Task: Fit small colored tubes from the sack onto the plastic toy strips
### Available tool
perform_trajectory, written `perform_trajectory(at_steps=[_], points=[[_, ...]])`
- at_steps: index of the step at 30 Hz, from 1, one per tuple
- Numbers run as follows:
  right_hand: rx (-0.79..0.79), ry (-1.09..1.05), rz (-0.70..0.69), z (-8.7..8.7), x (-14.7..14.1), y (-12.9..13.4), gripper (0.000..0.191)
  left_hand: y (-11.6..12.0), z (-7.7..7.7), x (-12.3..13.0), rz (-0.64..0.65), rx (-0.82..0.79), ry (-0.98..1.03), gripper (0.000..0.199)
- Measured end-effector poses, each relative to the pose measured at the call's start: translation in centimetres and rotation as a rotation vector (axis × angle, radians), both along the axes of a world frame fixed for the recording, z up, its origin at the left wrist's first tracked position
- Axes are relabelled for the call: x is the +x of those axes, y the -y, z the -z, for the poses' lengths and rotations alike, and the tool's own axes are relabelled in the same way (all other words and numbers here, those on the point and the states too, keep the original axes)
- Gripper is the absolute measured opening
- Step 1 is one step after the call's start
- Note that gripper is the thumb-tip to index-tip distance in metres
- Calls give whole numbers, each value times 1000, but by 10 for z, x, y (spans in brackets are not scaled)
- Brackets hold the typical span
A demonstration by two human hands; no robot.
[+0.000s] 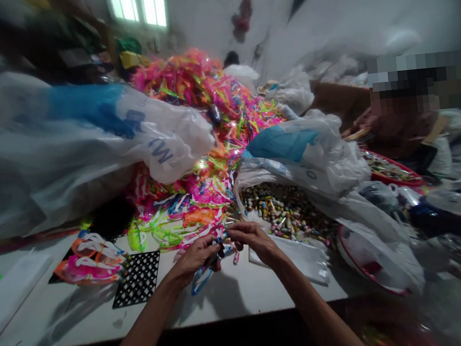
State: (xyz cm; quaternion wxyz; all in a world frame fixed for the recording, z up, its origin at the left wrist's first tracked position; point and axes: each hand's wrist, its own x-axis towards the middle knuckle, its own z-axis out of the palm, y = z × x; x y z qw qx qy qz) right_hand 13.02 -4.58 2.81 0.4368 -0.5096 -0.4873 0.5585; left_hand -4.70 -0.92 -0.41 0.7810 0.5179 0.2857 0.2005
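Note:
Near the front of the white table (262, 297), my left hand (200, 256) is closed around a blue and white plastic piece (202, 280), part of which hangs below the fingers. My right hand (251, 237) is pinched close to my left fingertips, at the upper end of the blue piece; what lies between its fingers is too small to make out. Just behind both hands, a large heap of pink, orange and yellow-green plastic pieces (204, 197) rises towards the wall. A small pink-tipped piece (236, 258) shows between the hands.
A black perforated mat (137, 279) and a bundle of orange and pink pieces (92, 260) lie left. Large plastic bags (161, 130) flank the heap. Small cylindrical parts (283, 208), clear bags (296, 259) and a red-rimmed basket (346, 251) are right. A person (401, 124) is farther right.

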Motion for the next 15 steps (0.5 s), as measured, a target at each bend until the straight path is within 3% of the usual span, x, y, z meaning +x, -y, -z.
perform_trajectory(at_steps=[7, 15], points=[[-11, -9, -82, 2, 4, 3, 24, 5, -5, -6, 34, 23, -33, 21], [-11, -32, -34, 3, 8, 11, 23, 6, -17, -2, 69, -10, -61, 21]])
